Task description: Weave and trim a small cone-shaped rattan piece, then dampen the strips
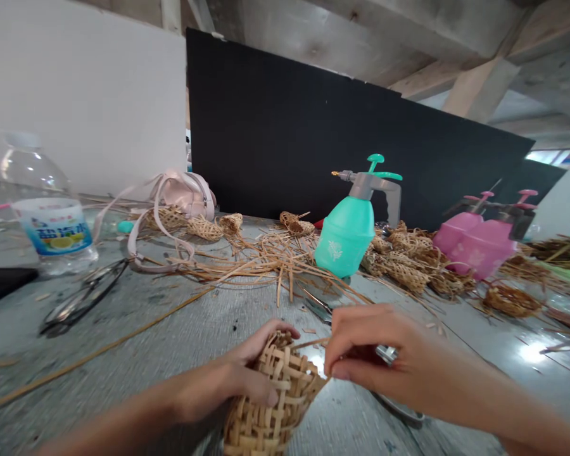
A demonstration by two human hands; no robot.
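A small woven basket [278,392] of pale flat strips stands at the bottom middle. My left hand [247,370] is wrapped round its left side, thumb on the weave and fingers at the upper rim. My right hand [368,345] pinches a thin weaving strip [311,343] at the basket's right edge. A metal piece [387,353] shows between its fingers; whether it is held or lies behind, I cannot tell. Under that hand lies a curved metal handle [403,411], partly hidden. A pointed metal tool [317,305] lies just beyond the right hand.
Loose strips [261,256] are heaped mid-table. Behind the hands stand a teal spray bottle [346,234] and pink spray bottles [479,244], near piled woven pieces [408,266]. On the left are a plastic bottle [52,221], glasses [83,297], a pink bag [185,193] and a long strip [137,329].
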